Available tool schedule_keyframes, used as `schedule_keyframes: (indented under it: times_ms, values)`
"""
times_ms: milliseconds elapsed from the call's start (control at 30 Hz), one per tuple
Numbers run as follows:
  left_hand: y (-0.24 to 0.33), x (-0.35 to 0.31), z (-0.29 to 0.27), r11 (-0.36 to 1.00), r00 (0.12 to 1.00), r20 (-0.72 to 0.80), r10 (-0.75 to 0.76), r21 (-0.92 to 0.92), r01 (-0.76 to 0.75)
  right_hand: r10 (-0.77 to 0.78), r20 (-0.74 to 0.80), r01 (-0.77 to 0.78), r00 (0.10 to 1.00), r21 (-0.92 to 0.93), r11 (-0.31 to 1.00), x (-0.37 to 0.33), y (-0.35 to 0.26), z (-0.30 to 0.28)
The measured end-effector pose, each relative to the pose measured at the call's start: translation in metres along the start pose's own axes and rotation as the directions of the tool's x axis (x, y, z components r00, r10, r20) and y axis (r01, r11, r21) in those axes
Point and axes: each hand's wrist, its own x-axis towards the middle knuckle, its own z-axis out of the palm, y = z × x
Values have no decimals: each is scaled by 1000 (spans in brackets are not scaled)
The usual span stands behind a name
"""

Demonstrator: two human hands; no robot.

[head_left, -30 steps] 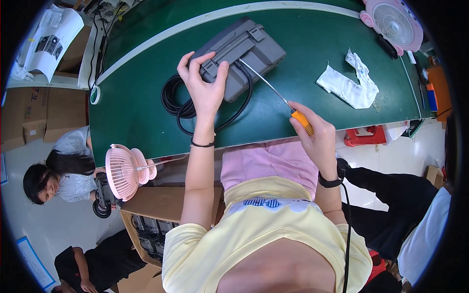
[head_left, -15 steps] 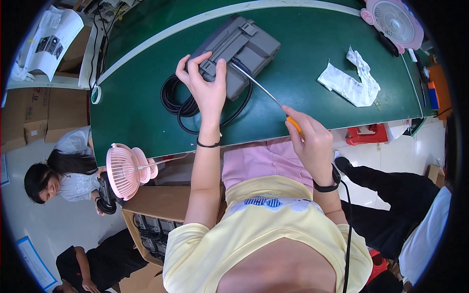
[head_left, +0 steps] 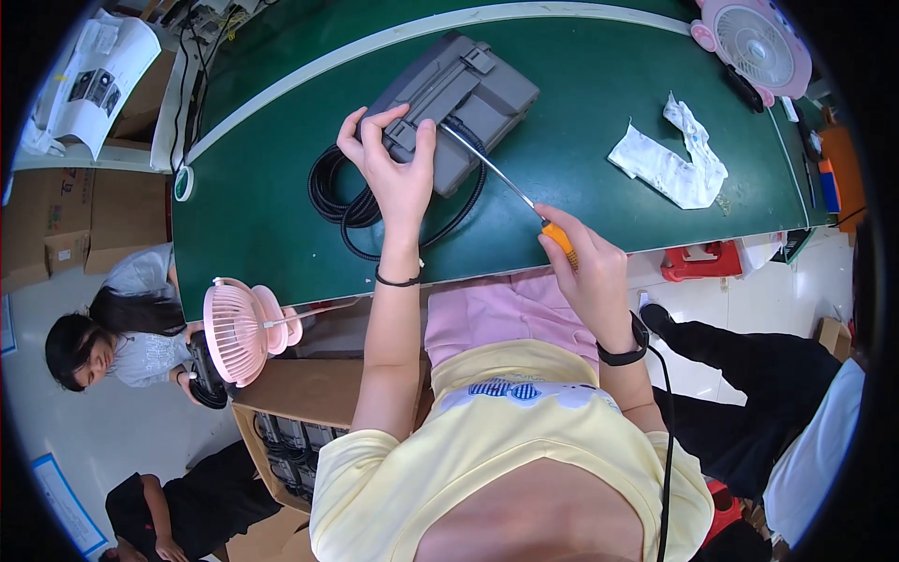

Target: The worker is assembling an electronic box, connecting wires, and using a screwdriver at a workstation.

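Note:
A grey plastic case (head_left: 501,89) with latches lies on the green table, a black ribbed hose (head_left: 330,187) coiled beside it and running up to its near side. My left hand (head_left: 398,164) grips the case's near left corner, thumb and fingers spread around a latch. In my right hand (head_left: 595,276) is a screwdriver (head_left: 558,242) with an orange handle and a long metal shaft. Its shaft slants up and left, and the tip meets the case where the hose joins it, just right of my left thumb. The exact contact of the tip is too small to make out.
A crumpled white cloth (head_left: 670,164) lies on the table to the right. Pink fans stand at the far right (head_left: 754,47) and the left edge (head_left: 239,328). Below left, an open carton (head_left: 309,384) holds several grey cases. Other people are at left and right.
My right hand has shifted slightly left with the screwdriver, showing more of its handle. The left hand and the case have barely moved.

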Motion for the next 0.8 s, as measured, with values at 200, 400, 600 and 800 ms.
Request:
schedule_keyframes:
  times_ms: [200,400,600,800]
  values:
    - [0,-1,-4,999,999,10,50,-22,-50,60,62,-65,996,78,995,-2,2,-8]
    - [10,-24,-24,990,990,8,141,-21,-140,157,194,-183,969,127,975,-1,8,-53]
    - [-2,-43,-46,886,889,25,457,70,-458,396,84,-392,914,431,813,2,42,-60]
    - [-7,-88,-41,809,810,-24,587,-26,-587,437,57,-327,898,751,574,26,69,-16]
